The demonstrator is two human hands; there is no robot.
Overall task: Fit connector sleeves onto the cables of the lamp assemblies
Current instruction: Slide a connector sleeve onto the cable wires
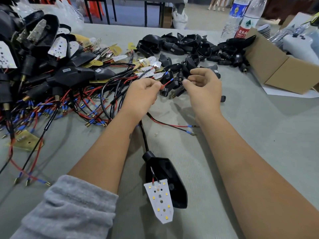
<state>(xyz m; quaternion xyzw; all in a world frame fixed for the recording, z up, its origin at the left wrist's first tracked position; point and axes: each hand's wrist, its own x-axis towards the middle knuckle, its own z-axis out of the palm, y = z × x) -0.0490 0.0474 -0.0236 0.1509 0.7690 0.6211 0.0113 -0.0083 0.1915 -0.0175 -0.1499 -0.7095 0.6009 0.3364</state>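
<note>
Pinching a red wire (165, 85) w/ my left hand (140, 95), right hand (203, 87) curled near black sleeves (168, 89); lamp assembly (164, 185) lies on grey table (259, 135), bottles (241, 18) and cardboard box (276, 66) behind.

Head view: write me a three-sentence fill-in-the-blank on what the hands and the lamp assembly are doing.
1. The left hand pinches a ____ wire.
2. The LED board lies between the two ____.
3. The right hand holds its thumb and fingers ____, not spread flat.

Missing words: red; forearms; curled
</note>
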